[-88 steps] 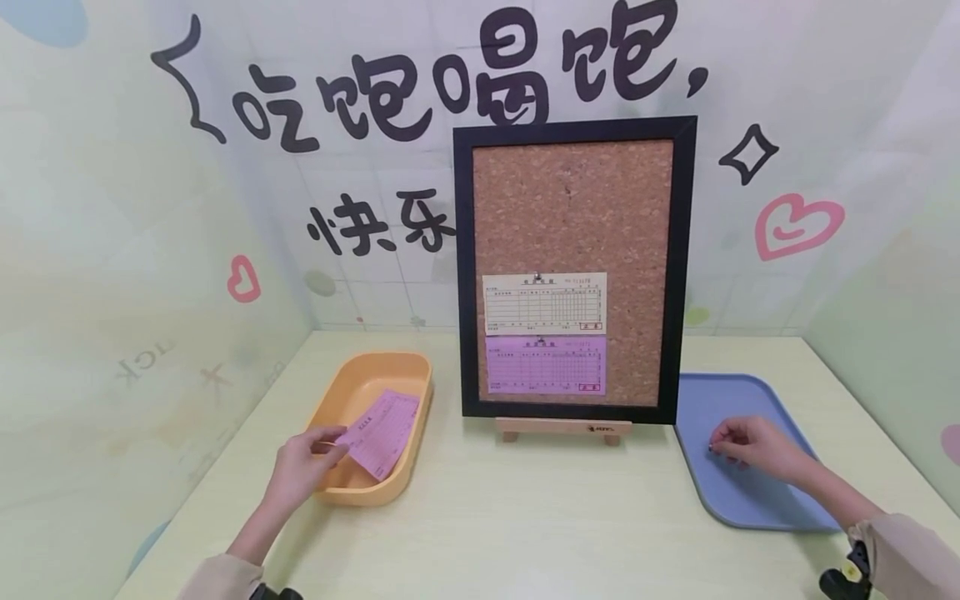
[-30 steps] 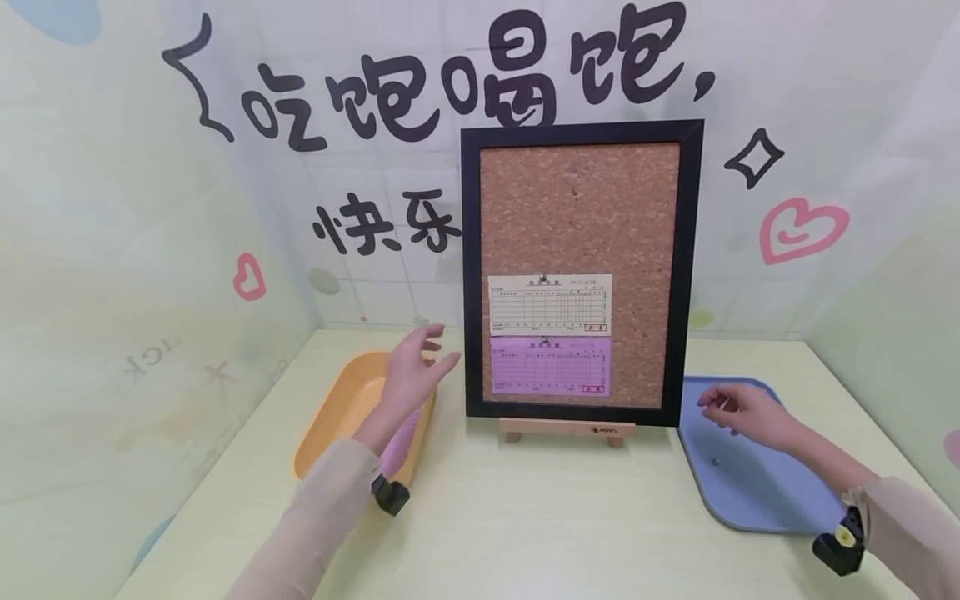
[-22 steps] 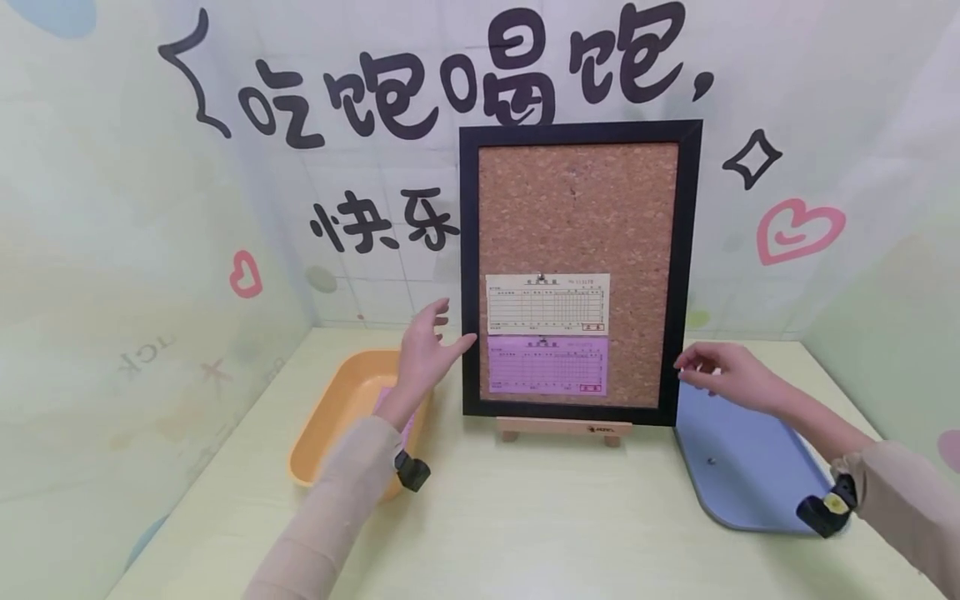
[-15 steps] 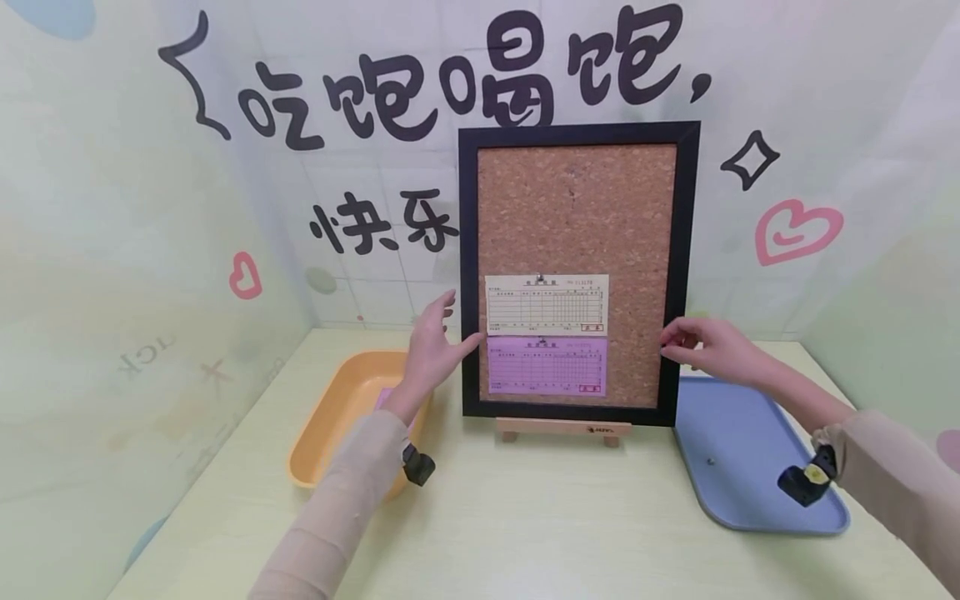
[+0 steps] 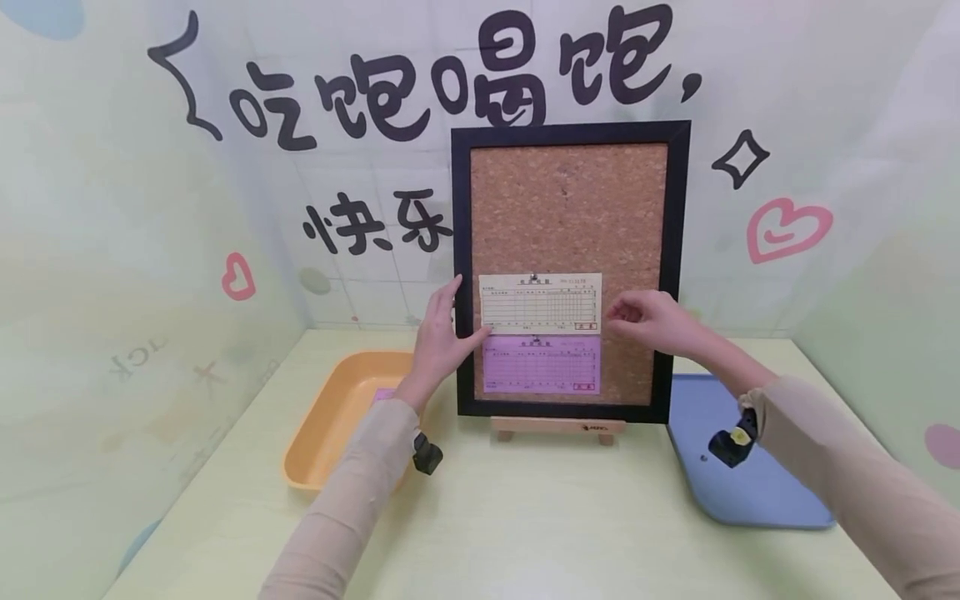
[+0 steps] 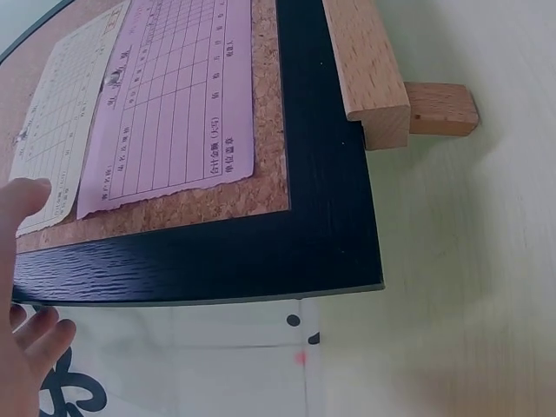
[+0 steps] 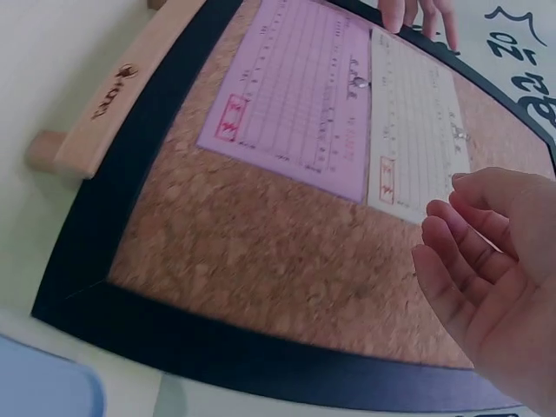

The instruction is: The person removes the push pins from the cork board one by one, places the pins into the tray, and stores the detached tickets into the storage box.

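A black-framed corkboard [image 5: 570,217] bears a cream receipt slip [image 5: 542,302] above a purple slip [image 5: 542,365], each with a small metal pin near its top edge. My left hand [image 5: 442,342] is at the frame's left side, thumb over the cream slip's lower left corner, other fingers spread along the outer edge. In the left wrist view, some of these fingertips show past the frame. My right hand [image 5: 656,323] hovers before the board, just right of the cream slip. Its fingers are loosely bent with nothing visible between them in the right wrist view [image 7: 486,252].
An orange tray [image 5: 315,450] with another purple slip [image 5: 384,394] in it stands at left, partly behind my left arm. At right, a blue tray [image 5: 757,500] holds a small metal pin [image 5: 703,457]. A wooden easel foot [image 5: 558,427] supports the board.
The purple slip that my left hand held is back in the orange tray, and the pin from my right fingers lies on the blue tray. Both hands have moved to the board.
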The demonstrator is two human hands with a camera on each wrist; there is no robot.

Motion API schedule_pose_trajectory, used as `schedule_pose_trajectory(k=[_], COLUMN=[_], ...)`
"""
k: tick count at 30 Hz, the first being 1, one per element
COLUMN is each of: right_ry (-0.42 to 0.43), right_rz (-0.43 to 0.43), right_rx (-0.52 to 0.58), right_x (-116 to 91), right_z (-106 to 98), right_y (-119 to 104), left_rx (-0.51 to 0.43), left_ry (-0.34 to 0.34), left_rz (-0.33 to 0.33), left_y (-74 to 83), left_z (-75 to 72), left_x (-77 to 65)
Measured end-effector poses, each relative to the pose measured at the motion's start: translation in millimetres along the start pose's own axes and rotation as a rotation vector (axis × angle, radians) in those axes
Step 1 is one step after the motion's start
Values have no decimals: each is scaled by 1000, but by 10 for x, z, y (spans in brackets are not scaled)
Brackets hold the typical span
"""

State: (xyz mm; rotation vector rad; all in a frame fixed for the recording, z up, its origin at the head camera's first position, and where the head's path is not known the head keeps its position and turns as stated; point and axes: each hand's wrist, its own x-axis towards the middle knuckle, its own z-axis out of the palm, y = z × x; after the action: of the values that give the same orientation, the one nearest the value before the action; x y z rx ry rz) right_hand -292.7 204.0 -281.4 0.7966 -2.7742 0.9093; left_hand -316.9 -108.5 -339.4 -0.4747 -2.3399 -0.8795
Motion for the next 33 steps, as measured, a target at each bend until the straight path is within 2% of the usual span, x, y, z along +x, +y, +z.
schedule_pose_trajectory(k=[8,17,20,24,28,33], right_ry=[9,50,70,93,103,115], right_rz=[-27,29,40,12,-7,20], right_rx=[-7,7,7,-5,-22,-29], right_x=[208,460,538,642,715,767], right_z=[79,164,182,207,229,258], right_y=[-89,-275,-321,-360,-404,-470], left_rx=[-9,24,12,-11,-15,-21], left_ry=[-14,-28,-31,-29,-35,-26], left_rz=[-14,-15,-31,-61,-74,-82], left_y=[-45,-34,-34,-43,-54,-53], left_z=[31,39,42,47,61,62], left_x=[33,50,53,59,60,45])
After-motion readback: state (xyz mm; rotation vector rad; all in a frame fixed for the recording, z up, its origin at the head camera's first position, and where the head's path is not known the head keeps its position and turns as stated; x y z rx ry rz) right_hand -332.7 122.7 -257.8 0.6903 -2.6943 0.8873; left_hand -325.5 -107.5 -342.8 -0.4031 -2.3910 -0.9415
